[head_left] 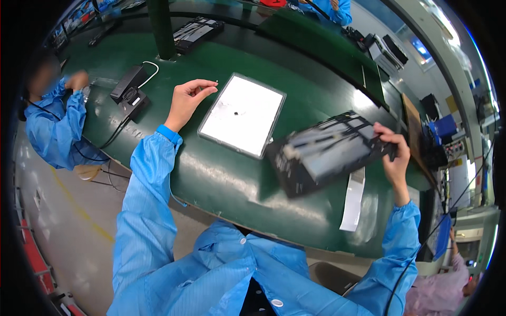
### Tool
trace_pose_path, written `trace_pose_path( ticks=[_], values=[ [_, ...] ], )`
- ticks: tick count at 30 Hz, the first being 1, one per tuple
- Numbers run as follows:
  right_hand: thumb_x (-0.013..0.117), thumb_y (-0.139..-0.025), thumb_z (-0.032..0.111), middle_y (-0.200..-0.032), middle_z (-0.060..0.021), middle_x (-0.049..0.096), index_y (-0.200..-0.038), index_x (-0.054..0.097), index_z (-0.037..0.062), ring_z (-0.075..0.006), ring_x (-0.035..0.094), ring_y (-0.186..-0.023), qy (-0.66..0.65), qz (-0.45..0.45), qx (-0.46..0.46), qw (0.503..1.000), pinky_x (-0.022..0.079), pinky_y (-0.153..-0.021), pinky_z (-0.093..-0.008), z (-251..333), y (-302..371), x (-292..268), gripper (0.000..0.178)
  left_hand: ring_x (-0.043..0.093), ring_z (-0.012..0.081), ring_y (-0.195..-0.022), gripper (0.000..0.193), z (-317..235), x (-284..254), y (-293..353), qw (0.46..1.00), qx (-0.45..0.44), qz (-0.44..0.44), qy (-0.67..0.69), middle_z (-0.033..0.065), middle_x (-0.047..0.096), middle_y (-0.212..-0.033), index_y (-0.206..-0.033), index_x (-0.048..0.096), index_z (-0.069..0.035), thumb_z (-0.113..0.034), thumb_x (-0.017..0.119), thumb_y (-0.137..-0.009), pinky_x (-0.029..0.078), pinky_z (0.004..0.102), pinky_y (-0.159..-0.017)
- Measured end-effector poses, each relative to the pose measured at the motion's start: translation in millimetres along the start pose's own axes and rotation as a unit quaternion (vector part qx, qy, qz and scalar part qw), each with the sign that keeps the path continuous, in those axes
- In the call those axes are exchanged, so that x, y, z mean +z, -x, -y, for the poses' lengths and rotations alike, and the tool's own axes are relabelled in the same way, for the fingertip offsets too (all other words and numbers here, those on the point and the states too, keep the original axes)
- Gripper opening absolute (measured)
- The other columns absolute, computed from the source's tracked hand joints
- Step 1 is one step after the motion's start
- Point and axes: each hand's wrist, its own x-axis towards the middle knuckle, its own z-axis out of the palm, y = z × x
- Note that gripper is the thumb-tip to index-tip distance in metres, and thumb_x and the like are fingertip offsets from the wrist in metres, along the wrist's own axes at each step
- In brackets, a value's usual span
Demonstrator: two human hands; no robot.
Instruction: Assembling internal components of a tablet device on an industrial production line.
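Observation:
My right hand (396, 157) grips the right end of a black rectangular tray (295, 181) with grey strips across its face. The tray is tilted above the bench and blurred. My left hand (188, 102) is closed in a pinch, with a tiny pale speck at its fingertips; what it is cannot be made out. Just right of those fingers, a white rectangular panel (245, 118) with a clear rim lies flat on the green bench (226, 181). A small dark spot marks its middle. Partly under the black tray lies a white paper strip (352, 205).
A black device with a fan (134, 100) and cables stands at the left, near a co-worker in blue (55, 124). Behind it rises a dark green post (161, 29), beside another black tray (197, 32). A raised green ledge (327, 47) runs along the back.

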Motion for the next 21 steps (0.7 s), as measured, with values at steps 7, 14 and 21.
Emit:
trace_pose_path(
  ticks=[7,14,21],
  values=[
    [0.072,-0.077,-0.009,-0.143,-0.0166,0.057,-0.106,0.066,0.0055,-0.0336,0.048,-0.14,-0.025,0.059,0.017,0.998,0.041,-0.113,-0.0415,-18.4,50.3,37.5,0.033,0.042,0.0016,-0.06,0.013,-60.1,32.8,44.2,1.0,0.019,0.007,0.005,-0.0031,0.069,-0.078,-0.098,0.078,-0.002,-0.005,0.077,-0.086,0.032,0.0199,-0.053],
    [0.072,-0.074,-0.006,-0.143,-0.0065,0.057,-0.117,0.065,0.0126,-0.0311,0.057,-0.127,0.191,0.032,-0.054,0.98,0.052,-0.101,-0.04,-61.9,23.9,61.7,0.047,0.069,0.0092,-0.081,0.01,-139.1,105.3,69.9,0.98,0.056,0.185,0.037,0.0059,0.077,-0.091,-0.096,0.078,-0.002,-0.001,0.074,-0.086,0.051,0.0208,-0.068],
    [0.068,-0.084,0.0,-0.13,-0.0064,0.065,-0.121,0.062,0.0133,-0.028,0.064,-0.116,0.386,-0.036,-0.047,0.92,0.054,-0.093,-0.0397,-54.4,50.2,51.9,0.04,0.065,0.0081,-0.079,0.014,-144.3,183.1,51.3,0.96,0.024,0.268,0.08,0.0044,0.075,-0.098,-0.098,0.079,-0.006,-0.002,0.075,-0.085,0.05,0.0214,-0.067]
  ],
)
